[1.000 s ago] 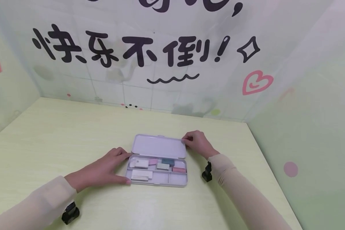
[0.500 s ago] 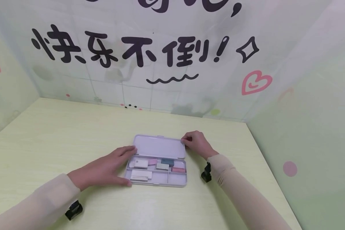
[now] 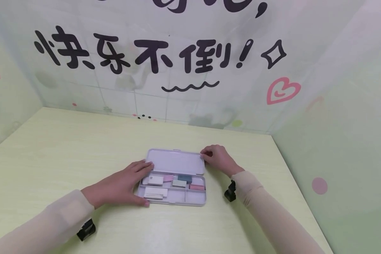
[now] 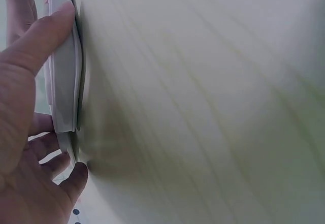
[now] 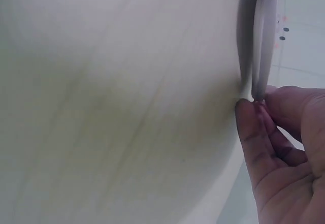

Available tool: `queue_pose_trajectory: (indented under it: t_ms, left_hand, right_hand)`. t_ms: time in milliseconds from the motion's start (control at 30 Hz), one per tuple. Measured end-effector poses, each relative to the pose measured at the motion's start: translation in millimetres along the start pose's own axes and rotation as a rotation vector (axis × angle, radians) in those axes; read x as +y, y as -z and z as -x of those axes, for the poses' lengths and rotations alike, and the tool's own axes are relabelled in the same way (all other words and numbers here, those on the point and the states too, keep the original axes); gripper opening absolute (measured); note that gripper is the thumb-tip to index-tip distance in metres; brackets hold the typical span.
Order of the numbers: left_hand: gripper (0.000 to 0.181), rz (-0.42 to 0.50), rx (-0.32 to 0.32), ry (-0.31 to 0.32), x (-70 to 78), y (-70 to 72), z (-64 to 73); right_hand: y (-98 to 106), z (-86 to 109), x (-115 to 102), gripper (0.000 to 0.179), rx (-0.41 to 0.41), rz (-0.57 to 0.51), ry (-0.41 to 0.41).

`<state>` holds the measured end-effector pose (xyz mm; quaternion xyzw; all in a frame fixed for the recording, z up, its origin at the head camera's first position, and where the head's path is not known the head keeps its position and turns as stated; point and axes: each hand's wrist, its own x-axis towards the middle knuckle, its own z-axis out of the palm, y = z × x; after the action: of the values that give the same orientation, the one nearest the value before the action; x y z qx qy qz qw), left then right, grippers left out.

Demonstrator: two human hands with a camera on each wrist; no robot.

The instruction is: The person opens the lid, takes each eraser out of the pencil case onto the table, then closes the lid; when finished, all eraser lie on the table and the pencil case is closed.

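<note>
As left hand (image 3: 122,185) holds case (image 3: 195,198), right (image 3: 220,158) pinches lid (image 3: 176,161).

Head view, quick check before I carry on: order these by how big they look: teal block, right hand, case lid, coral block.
1. Case lid
2. Right hand
3. Teal block and coral block: too alike to rank.

The case (image 3: 176,163) is finished smooth with a faint sheen; whether plastic or coated metal cannot be told. Wood grain is shown on the softly glossy desk (image 3: 82,141). Matt cloth is seen in the sleeves (image 3: 266,212).
</note>
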<state>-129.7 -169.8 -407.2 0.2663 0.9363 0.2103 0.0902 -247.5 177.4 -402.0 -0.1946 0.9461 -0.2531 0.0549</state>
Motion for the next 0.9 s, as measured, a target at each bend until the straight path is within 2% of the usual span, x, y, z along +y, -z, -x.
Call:
queue_pose_trajectory:
  t_ms: [100,200,267,367,467,533,667,900]
  left_hand:
    - [0.119,-0.006,0.002,-0.004,0.0,0.0,-0.5]
    - [0.119,-0.011,0.007,-0.008,-0.1,0.0,-0.5]
    - [0.119,-0.01,0.007,-0.007,-0.6,-0.2,-0.2]
    - [0.121,-0.004,0.002,0.0,-1.6,-0.8,0.7]
    - [0.121,0.008,-0.001,0.005,-2.4,-1.1,1.8]
    - [0.121,0.012,0.002,0.003,-2.4,-1.0,2.2]
    - [0.12,0.022,0.007,-0.002,-2.4,-0.9,2.1]
    - [0.12,0.03,0.0,0.001,-3.7,-2.8,0.1]
  right_hand:
    - [2.2,3.8,-5.3,0.019,0.03,0.016,0.046]
    - [4.5,10.7,-16.8,0.02,0.03,-0.005,0.133]
    - [5.9,16.9,-27.8,0.023,-0.03,-0.031,0.203]
    - [6.0,25.7,-44.1,0.03,-0.181,-0.031,0.306]
    - [6.0,33.6,-59.8,0.036,-0.322,0.005,0.352]
    - [5.8,38.0,-68.7,0.038,-0.379,0.022,0.357]
    - [3.2,41.8,-77.4,0.04,-0.439,0.073,0.399]
    - [-1.9,43.6,-80.6,0.046,-0.439,0.222,0.473]
